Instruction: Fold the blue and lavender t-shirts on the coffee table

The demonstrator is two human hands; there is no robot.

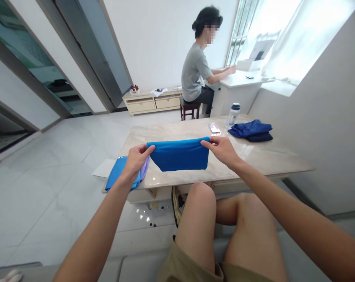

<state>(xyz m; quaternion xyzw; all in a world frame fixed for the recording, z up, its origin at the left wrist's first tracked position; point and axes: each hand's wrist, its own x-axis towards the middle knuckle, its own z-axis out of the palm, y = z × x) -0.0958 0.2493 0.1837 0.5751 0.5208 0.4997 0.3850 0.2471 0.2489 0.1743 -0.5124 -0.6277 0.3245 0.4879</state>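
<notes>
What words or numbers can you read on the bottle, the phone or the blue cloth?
No word, number or brand can be read.
Water bottle: any marks are too small and blurred to read.
Phone: nothing readable.
Blue cloth: no print shows on the side in view.

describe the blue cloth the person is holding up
The blue cloth is a bright blue, soft-looking fabric, apparently folded, though what garment it is cannot be told. The left hand and right hand pinch its upper corners, pulling the top edge fairly straight while the lower edge sags in a curve. It hangs above the marble-look table, touched only by the hands.
</notes>
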